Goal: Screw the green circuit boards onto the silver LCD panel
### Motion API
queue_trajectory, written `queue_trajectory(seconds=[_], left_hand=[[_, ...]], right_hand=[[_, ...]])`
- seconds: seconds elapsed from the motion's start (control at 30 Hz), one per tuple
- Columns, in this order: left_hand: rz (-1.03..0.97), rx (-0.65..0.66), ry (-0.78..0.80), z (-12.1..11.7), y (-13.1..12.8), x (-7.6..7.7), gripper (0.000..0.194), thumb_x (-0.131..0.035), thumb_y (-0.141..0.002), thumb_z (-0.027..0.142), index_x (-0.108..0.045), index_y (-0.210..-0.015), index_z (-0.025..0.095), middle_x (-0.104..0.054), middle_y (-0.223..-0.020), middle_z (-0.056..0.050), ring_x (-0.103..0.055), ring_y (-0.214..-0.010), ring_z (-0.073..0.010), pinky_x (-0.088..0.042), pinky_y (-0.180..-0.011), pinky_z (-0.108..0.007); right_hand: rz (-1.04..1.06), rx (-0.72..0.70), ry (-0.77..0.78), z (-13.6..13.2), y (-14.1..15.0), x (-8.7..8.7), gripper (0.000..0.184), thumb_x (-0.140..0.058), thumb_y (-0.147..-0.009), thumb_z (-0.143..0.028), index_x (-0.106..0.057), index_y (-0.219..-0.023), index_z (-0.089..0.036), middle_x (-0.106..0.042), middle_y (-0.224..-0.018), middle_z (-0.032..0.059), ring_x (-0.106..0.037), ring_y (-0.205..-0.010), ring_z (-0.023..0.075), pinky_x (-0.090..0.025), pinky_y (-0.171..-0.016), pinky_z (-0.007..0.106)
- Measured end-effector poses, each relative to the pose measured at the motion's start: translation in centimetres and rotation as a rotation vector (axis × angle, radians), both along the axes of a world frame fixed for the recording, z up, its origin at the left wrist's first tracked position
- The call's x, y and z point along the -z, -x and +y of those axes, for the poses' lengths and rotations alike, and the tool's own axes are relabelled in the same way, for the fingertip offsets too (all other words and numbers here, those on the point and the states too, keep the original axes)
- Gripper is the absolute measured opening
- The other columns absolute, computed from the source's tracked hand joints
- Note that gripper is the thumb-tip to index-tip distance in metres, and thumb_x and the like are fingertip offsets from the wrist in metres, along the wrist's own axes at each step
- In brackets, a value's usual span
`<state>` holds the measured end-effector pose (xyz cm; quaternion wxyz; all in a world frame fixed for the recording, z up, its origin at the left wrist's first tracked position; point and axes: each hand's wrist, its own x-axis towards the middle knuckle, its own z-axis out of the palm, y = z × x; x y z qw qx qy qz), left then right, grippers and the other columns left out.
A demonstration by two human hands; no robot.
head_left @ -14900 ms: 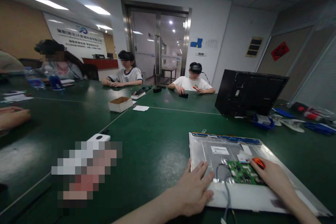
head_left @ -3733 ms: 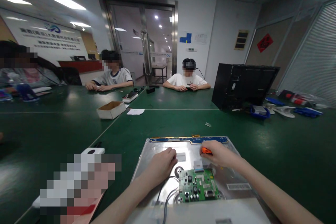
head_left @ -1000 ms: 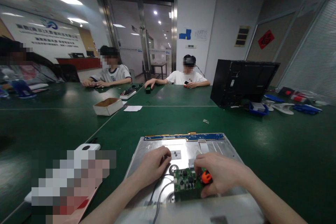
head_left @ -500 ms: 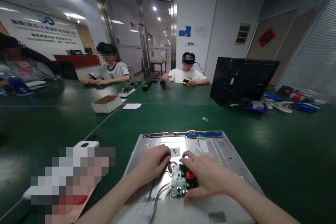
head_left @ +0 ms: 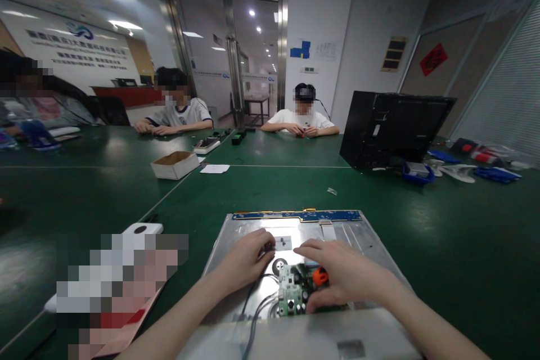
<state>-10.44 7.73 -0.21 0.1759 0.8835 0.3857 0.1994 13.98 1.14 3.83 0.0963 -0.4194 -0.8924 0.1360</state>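
A silver metal display panel (head_left: 363, 239) lies back-up on the green table (head_left: 442, 225), with a blue strip board (head_left: 297, 215) along its far edge. A small green circuit board (head_left: 290, 295) sits near its middle, grey cables (head_left: 252, 315) leading off toward me. My right hand (head_left: 343, 278) curls over the board's right part, holding an orange-handled tool (head_left: 319, 277) against it. My left hand (head_left: 244, 261) rests with bent fingers on the panel just left of the board, near a round hole (head_left: 279, 266).
A black monitor back cover (head_left: 392, 129) stands at the right rear, with a blue tray (head_left: 417, 171) and loose tools beside it. A cardboard box (head_left: 175, 164) and paper (head_left: 215, 169) lie mid-table. A white device (head_left: 141, 229) is at my left. Three people sit at the far side.
Over the last second my right hand has shifted slightly over the circuit board with the orange tool. The left hand has stayed on the panel. The view has barely moved.
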Motion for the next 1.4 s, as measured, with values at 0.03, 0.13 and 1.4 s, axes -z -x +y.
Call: queue_trajectory(seconds=[0.03, 0.13, 1.4], left_hand=[[0.003, 0.001, -0.002, 0.0, 0.0, 0.0, 0.006, -0.054, -0.084, 0.014, -0.059, -0.086, 0.017, -0.062, -0.083, -0.005, -0.056, -0.073, -0.0199, -0.039, -0.065, -0.028], [0.012, 0.007, -0.01, 0.0, 0.1, 0.2, 0.008, -0.052, -0.085, 0.012, -0.059, -0.084, 0.018, -0.062, -0.083, -0.005, -0.056, -0.075, -0.0202, -0.04, -0.066, -0.028], [-0.145, 0.126, 0.295, -1.0, -0.8, -0.6, 0.009, -0.063, -0.083, 0.012, -0.066, -0.078, 0.019, -0.064, -0.091, -0.001, -0.058, -0.092, -0.0194, -0.042, -0.087, -0.031]], right_hand=[[0.028, 0.027, -0.056, 0.1, -0.2, 0.0, 0.057, -0.073, -0.079, -0.045, -0.059, -0.129, -0.023, -0.067, -0.12, 0.01, -0.066, -0.099, 0.0274, -0.05, -0.078, 0.035], [0.155, 0.093, -0.376, 0.4, -0.9, 0.5, 0.027, -0.057, -0.089, -0.02, -0.065, -0.115, -0.021, -0.073, -0.103, 0.008, -0.068, -0.083, 0.0204, -0.05, -0.069, 0.03], [1.563, 0.578, 0.691, 4.6, -1.5, 4.1, 0.059, -0.064, -0.071, -0.074, -0.068, -0.067, -0.015, -0.042, -0.033, -0.0053, -0.031, -0.03, 0.0049, -0.019, -0.035, 0.019]])
